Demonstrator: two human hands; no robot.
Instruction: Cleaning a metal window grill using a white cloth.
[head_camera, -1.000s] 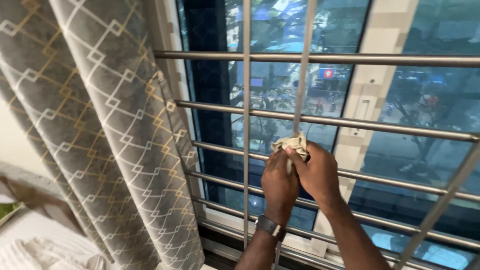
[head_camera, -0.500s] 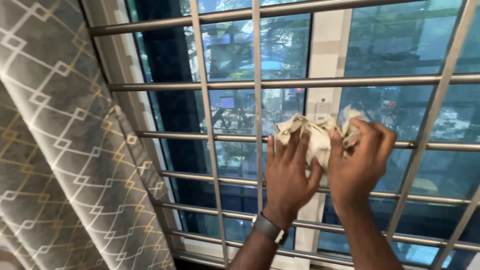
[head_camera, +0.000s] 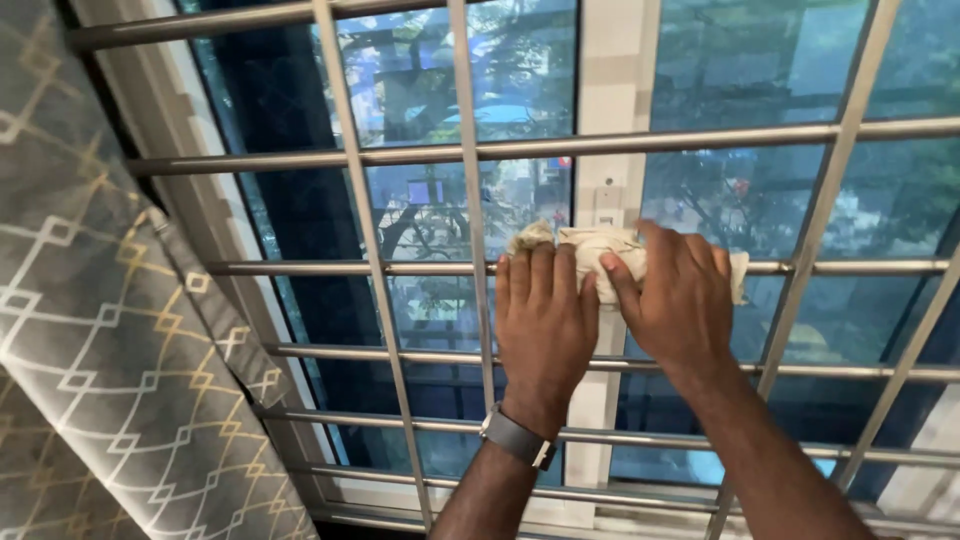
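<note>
While both hands, left (head_camera: 545, 315) and right (head_camera: 680, 300), clutched a cream cloth (head_camera: 598, 250), it lay pressed against the horizontal window bar (head_camera: 300, 268).

Both hands pressed a crumpled beige cloth (head_camera: 600, 250) against a horizontal steel grille bar (head_camera: 350, 268), left hand (head_camera: 545, 320) just beside right hand (head_camera: 675, 300); a patterned grey curtain (head_camera: 110, 350) hung well left.

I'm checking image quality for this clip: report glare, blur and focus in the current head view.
Head view: hands sharp, the left hand and right hand on the cloth show little motion blur; window glass carries bluish reflections that wash out the street; metal bars show soft highlights; curtain evenly lit.
</note>
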